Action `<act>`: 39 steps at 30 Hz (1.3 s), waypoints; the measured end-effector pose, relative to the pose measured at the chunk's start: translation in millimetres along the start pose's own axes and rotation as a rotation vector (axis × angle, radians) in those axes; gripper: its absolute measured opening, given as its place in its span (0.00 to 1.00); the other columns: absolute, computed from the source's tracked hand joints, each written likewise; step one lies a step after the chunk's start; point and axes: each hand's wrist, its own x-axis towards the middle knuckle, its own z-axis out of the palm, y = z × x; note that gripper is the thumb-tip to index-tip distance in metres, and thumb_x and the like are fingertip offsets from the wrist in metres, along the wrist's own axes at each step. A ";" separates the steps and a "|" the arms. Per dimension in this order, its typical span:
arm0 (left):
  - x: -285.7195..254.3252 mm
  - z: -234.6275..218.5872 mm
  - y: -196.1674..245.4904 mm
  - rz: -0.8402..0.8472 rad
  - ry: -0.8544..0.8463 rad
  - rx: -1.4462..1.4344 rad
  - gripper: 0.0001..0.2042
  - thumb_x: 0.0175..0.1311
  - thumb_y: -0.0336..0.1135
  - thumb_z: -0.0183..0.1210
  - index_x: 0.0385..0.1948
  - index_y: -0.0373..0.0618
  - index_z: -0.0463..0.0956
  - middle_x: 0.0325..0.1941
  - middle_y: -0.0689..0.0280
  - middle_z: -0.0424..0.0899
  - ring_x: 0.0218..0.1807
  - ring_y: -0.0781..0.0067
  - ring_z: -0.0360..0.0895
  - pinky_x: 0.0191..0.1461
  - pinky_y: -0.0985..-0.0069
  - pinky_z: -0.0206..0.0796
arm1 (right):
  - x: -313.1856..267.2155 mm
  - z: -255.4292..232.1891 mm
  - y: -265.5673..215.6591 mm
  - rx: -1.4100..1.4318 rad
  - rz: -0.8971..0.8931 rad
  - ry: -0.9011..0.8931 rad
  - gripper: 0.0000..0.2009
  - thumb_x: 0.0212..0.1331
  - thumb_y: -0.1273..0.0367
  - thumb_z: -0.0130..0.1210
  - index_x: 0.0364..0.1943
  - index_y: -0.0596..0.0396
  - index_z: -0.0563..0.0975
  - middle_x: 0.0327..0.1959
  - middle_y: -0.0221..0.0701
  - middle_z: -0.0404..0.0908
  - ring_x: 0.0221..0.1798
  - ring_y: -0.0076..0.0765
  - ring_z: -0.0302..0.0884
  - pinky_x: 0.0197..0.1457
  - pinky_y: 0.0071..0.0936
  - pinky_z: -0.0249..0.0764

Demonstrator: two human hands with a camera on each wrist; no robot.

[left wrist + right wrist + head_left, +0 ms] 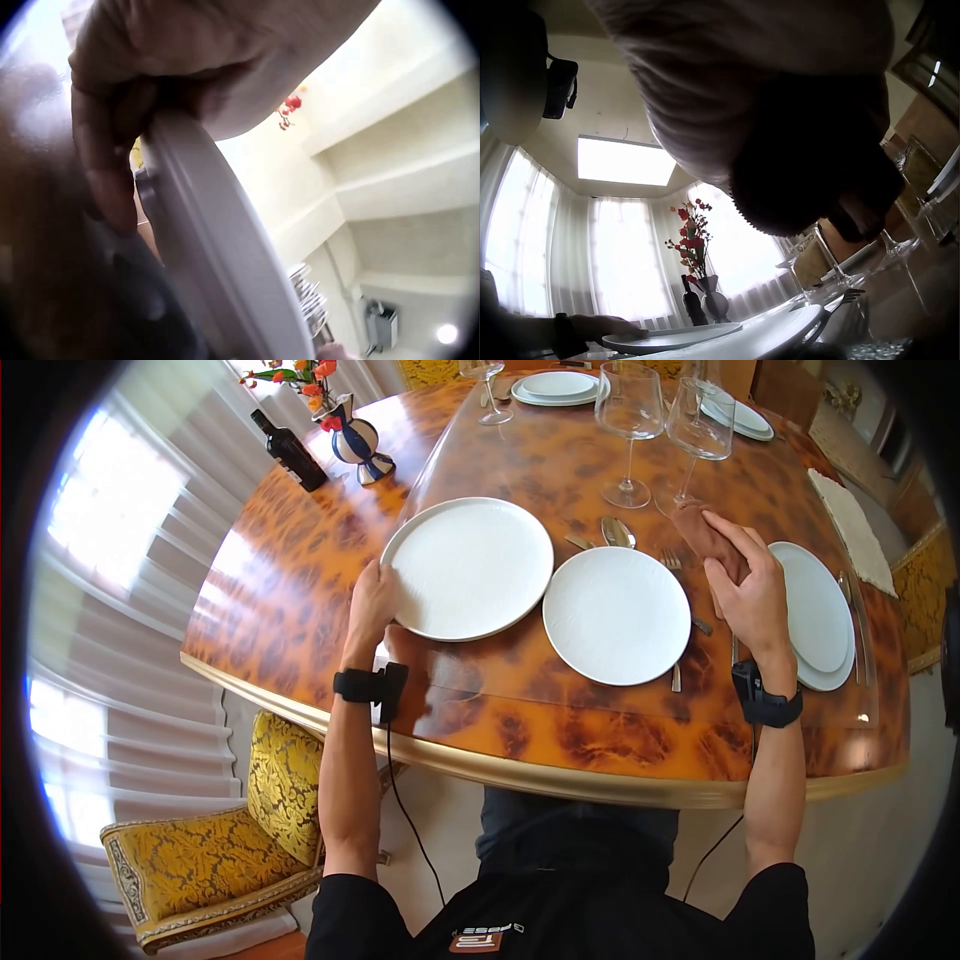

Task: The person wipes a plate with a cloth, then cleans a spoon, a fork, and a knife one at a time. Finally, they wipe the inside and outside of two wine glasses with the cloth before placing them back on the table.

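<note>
My left hand (374, 603) grips the left edge of a large white plate (468, 568), thumb over the rim. In the left wrist view the plate's side (225, 240) stands out from the curled fingers, tilted off the tabletop. A brown cloth (706, 538) is bunched in my right hand (752, 592); it shows as a dark mass (810, 157) in the right wrist view. Between the hands lies a smaller white plate (617, 616). Behind it are a spoon (618, 532) and a fork (672, 560), close to the right hand.
Two tall wine glasses (630, 430) stand beyond the cutlery. Stacked white plates (815, 615) sit to the right, beside a pale napkin (853, 530). At the back left are a dark bottle (289, 452) and a flower vase (360, 445). A yellow chair (215, 850) stands left of the table edge.
</note>
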 end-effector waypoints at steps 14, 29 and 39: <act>-50.9 37.9 95.0 0.565 0.258 0.560 0.10 0.61 0.24 0.51 0.36 0.40 0.83 0.31 0.46 0.84 0.38 0.43 0.82 0.45 0.52 0.73 | -2.1 -2.1 -0.5 0.022 0.003 -0.001 0.20 0.55 0.72 0.60 0.55 0.51 0.81 0.47 0.38 0.83 0.47 0.45 0.82 0.52 0.33 0.77; -147.6 88.4 150.0 0.025 -0.560 -0.136 0.16 0.69 0.33 0.55 0.49 0.30 0.65 0.33 0.50 0.83 0.34 0.60 0.86 0.30 0.70 0.80 | -15.8 10.3 -15.6 -0.037 0.010 -0.428 0.23 0.52 0.73 0.58 0.56 0.48 0.80 0.48 0.35 0.81 0.46 0.44 0.81 0.50 0.33 0.77; -139.9 127.9 135.7 0.040 -0.447 -0.848 0.15 0.78 0.38 0.43 0.55 0.35 0.66 0.48 0.56 0.80 0.45 0.69 0.83 0.46 0.72 0.81 | -14.2 29.1 -40.3 0.038 -0.174 -0.426 0.23 0.52 0.72 0.60 0.56 0.44 0.80 0.52 0.33 0.79 0.49 0.46 0.81 0.51 0.36 0.79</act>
